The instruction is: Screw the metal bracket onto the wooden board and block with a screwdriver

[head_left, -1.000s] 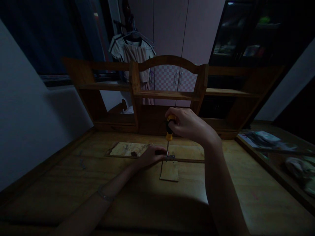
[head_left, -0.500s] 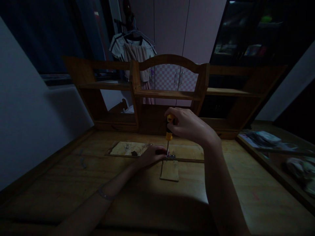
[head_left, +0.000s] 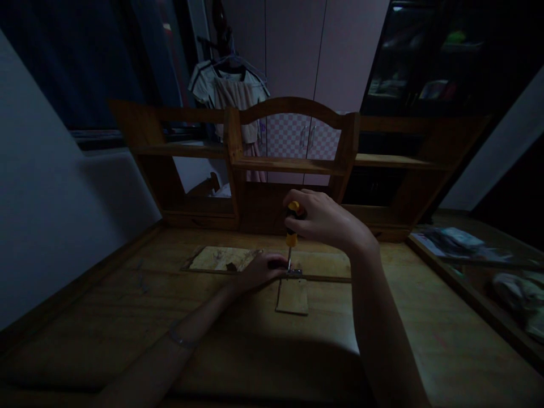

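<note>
Near the middle of the view, my right hand (head_left: 325, 218) is wrapped round the yellow and black handle of a screwdriver (head_left: 291, 241). The screwdriver stands nearly upright, tip down at a small metal hinge (head_left: 294, 272). My left hand (head_left: 260, 270) reaches in from the left, its fingers drawn together by the tip and the hinge's left end; what lies between them is hidden. Just below the hinge is a small square wooden piece (head_left: 292, 297). Behind it runs a long wooden strip (head_left: 325, 263). The dim light hides the screw head.
All this lies on a wooden desktop (head_left: 170, 317). A wooden shelf unit (head_left: 293, 165) stands along its back. To the left is a torn, pale patch (head_left: 216, 258). Papers (head_left: 454, 239) and cloth (head_left: 516, 294) lie on the right, beyond a raised edge.
My right hand has shifted slightly lower and turned a little on the screwdriver handle. The tip stays at the hinge, and my left hand keeps its place.
</note>
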A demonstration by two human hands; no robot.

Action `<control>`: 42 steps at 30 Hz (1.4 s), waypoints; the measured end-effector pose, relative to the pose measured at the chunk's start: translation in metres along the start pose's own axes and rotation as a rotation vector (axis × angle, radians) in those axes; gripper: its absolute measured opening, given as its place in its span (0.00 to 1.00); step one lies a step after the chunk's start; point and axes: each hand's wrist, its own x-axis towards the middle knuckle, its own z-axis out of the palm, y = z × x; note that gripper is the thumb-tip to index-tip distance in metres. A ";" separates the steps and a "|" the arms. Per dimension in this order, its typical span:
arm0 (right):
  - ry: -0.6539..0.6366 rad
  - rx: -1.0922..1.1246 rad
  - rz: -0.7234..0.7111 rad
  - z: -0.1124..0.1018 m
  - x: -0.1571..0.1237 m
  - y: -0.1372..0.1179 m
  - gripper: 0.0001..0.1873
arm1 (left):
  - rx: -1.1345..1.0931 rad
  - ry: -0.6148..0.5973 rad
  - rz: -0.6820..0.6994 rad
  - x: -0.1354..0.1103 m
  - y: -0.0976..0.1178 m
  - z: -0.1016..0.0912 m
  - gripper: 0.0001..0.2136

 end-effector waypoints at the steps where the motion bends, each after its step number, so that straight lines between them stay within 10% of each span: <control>1: -0.012 0.008 -0.007 0.000 0.000 -0.001 0.11 | -0.006 -0.005 -0.003 0.000 0.000 0.000 0.09; 10: 0.065 -0.261 0.142 0.013 0.006 -0.003 0.20 | 0.006 -0.010 -0.051 0.001 0.002 0.000 0.09; 23: 0.024 -0.129 0.047 0.004 0.000 -0.004 0.08 | 0.004 -0.016 -0.016 0.001 -0.002 0.000 0.08; 34: 0.005 0.008 -0.016 -0.008 -0.008 0.002 0.20 | -0.005 -0.003 -0.003 0.001 -0.005 0.001 0.08; 42: 0.047 -0.046 -0.010 0.000 0.000 0.009 0.07 | -0.018 -0.018 -0.013 0.001 -0.002 -0.001 0.08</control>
